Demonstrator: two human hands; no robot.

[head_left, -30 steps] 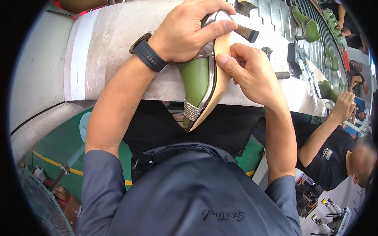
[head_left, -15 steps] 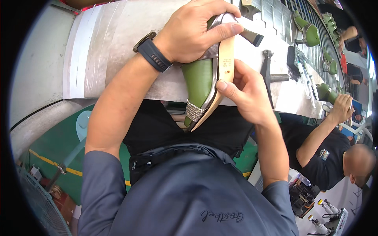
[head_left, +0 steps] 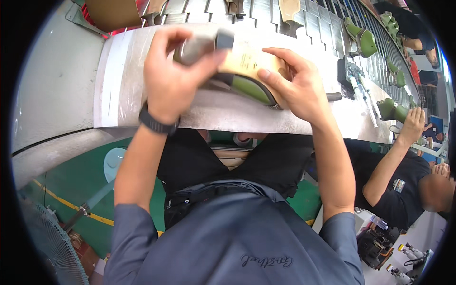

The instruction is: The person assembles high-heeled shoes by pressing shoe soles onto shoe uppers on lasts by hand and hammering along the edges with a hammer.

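Note:
A heeled shoe (head_left: 251,88) with a green upper and a tan sole (head_left: 244,61) lies sideways between my hands over the pale bench top. The sole faces up, the heel (head_left: 224,40) is at the left and the toe at the right. My left hand (head_left: 172,78), slightly blurred, is closed round the heel end, its thumb along the sole near the heel. At the toe end, my right hand (head_left: 300,85) grips the sole and upper between thumb and fingers. Beside my right wrist shows the grey end of a tool (head_left: 334,97); my hand hides its rest.
Behind the pale bench (head_left: 213,116) runs a metal slat conveyor (head_left: 259,16) carrying a tan sole piece (head_left: 289,10) and green shoes (head_left: 365,42). Syringes (head_left: 363,95) lie by a black box (head_left: 346,71). A co-worker (head_left: 394,175) holds a green shoe (head_left: 392,110) at the right.
The shoe has turned from toe-toward-me to lying crosswise, sole up, and risen away from my lap. My left hand moved left with the heel; the right stays at the toe end.

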